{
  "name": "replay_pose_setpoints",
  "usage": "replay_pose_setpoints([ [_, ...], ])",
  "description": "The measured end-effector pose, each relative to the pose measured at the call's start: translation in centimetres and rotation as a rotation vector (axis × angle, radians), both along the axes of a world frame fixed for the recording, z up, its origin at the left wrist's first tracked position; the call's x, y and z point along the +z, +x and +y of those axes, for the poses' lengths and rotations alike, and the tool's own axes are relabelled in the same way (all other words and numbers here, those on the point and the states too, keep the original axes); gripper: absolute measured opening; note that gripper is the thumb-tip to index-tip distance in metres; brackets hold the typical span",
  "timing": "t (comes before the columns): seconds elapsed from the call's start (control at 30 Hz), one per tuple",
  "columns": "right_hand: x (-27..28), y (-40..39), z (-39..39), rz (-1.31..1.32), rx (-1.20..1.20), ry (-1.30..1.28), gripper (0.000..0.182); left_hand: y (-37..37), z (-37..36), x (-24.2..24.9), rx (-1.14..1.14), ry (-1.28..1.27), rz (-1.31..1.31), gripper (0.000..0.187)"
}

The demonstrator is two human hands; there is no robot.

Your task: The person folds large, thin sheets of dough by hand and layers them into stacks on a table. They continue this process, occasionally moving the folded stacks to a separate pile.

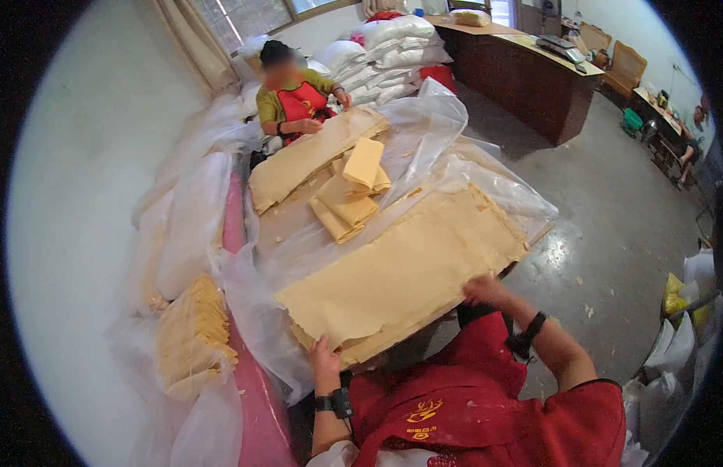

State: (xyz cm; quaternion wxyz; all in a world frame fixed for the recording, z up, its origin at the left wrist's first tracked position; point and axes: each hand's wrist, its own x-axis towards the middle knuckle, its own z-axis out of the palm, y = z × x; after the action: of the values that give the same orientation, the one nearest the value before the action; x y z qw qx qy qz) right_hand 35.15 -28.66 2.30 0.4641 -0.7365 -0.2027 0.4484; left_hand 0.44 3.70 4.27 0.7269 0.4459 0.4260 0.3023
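A long stack of thin pale yellow sheets (392, 261) lies across the near side of the table, its edges ragged. My left hand (325, 359) is at the near left corner, fingers closed on the edge of the top sheet. Farther right along the near edge is my right hand (486, 291), its fingers curled in at the sheet's border; they are slightly blurred. Beyond the stack, several folded yellow sheets (350, 194) rest in a loose pile. A second long stack of sheets (318, 159) lies in front of the other person.
Across the table sits a person (299, 101) in a red apron, both hands over the far stack. Clear plastic film (439, 109) drapes the table edges. Bundled folded sheets (194, 335) lie under plastic at left. White sacks (392, 50) and a brown counter (517, 78) stand behind.
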Motion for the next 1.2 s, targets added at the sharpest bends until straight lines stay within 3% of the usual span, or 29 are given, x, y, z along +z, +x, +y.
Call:
replay_pose_setpoints([
  [0.03, -0.6, -3.1, 2.0, 0.288, 0.079, 0.118, 0.05, 0.1, 0.1, 0.2, 0.038, -0.084, -0.057, 0.019],
  [0.1, 3.6, -8.8, 5.2, 0.575, -0.007, 0.179, 0.057, -0.1, 0.3, 0.4, 0.089, -0.165, -0.116, 0.017],
  [0.13, 1.9, -8.7, 6.2, 0.578, 0.011, 0.176, 0.057, -0.5, 0.4, 0.5, 0.023, -0.018, -0.068, 0.016],
  [0.2, -2.0, -7.8, 9.0, 0.934, -0.361, 0.357, 0.062, -1.6, 1.2, 0.3, -0.035, 0.138, -0.015, 0.016],
  [0.23, -1.5, -7.4, 9.7, 0.937, -0.35, 0.359, 0.062, -2.5, 1.7, -0.3, -0.061, 0.243, 0.096, 0.017],
  [0.3, -0.1, -5.3, 10.8, 0.834, -0.661, 0.717, 0.06, -4.3, 2.5, -0.7, -0.09, 0.343, 0.206, 0.019],
  [0.33, -0.5, -4.6, 10.8, 0.824, -0.677, 0.721, 0.06, -4.8, 2.8, -0.5, -0.066, 0.151, 0.168, 0.018],
  [0.37, -0.8, -3.7, 10.4, 0.487, -0.656, 0.567, 0.053, -4.7, 2.9, -0.4, -0.054, -0.044, 0.131, 0.018],
  [0.4, -0.9, -2.8, 9.8, 0.157, -0.627, 0.402, 0.046, -5.1, 3.1, -1.4, -0.004, -0.104, 0.074, 0.017],
  [0.43, 0.4, -2.4, 8.7, 0.144, -0.653, 0.4, 0.046, -4.7, 3.2, -1.3, -0.032, -0.109, 0.07, 0.017],
  [0.5, 2.5, -2.9, 6.2, -0.612, -0.078, 0.147, 0.047, -5.3, 2.7, -1.6, -0.013, -0.025, 0.092, 0.02],
  [0.53, 0.4, -2.0, 5.0, -0.998, 0.03, 0.016, 0.033, -5.6, 2.5, -2.7, -0.101, 0.223, 0.159, 0.023],
  [0.57, -1.4, -0.8, 3.1, -1.001, 0.032, 0.008, 0.033, -5.8, 2.3, -3.7, -0.102, 0.216, 0.156, 0.023],
  [0.63, -1.8, 0.6, 0.8, -1.205, -0.288, -0.073, 0.021, -5.0, 0.2, -1.3, -0.171, 0.798, 0.299, 0.021],
  [0.67, -2.1, 1.1, -0.2, -1.205, -0.29, -0.077, 0.021, -4.0, -0.4, 0.0, -0.175, 0.796, 0.297, 0.021],
  [0.73, -2.9, 2.0, -1.9, -1.196, -0.293, -0.223, 0.023, -2.1, -1.2, 2.0, 0.111, -0.031, 0.142, 0.02],
  [0.77, -3.3, 2.2, -2.4, -1.197, -0.295, -0.225, 0.023, -2.5, -1.2, 1.1, 0.108, -0.032, 0.141, 0.02],
  [0.83, -4.1, 2.7, -2.4, -1.281, -0.247, -0.194, 0.019, -3.1, -1.3, 0.1, -0.15, 0.415, 0.216, 0.024],
  [0.87, -4.4, 2.9, -2.5, -1.283, -0.246, -0.19, 0.019, -3.1, -1.1, -0.4, -0.146, 0.417, 0.216, 0.024],
  [0.93, -4.0, 2.8, -2.5, -1.289, -0.238, -0.223, 0.016, -1.9, -1.5, 1.6, 0.041, -0.075, 0.094, 0.028],
  [1.07, -4.2, 3.5, -2.5, -1.583, -0.028, -0.383, 0.011, -2.9, -0.8, -1.4, 0.123, -0.08, 0.016, 0.029],
  [1.13, -4.6, 4.3, -2.3, -1.194, -0.378, -0.24, 0.01, -3.1, -1.0, -0.2, 0.042, -0.047, -0.017, 0.033],
  [1.17, -4.6, 4.7, -2.7, -1.202, -0.381, -0.231, 0.01, -3.1, -0.4, -0.7, 0.045, -0.041, -0.026, 0.033],
  [1.2, -3.5, 4.3, -3.5, -1.022, -0.55, -0.246, 0.008, -3.4, 0.1, -1.7, 0.021, -0.076, -0.017, 0.035],
])
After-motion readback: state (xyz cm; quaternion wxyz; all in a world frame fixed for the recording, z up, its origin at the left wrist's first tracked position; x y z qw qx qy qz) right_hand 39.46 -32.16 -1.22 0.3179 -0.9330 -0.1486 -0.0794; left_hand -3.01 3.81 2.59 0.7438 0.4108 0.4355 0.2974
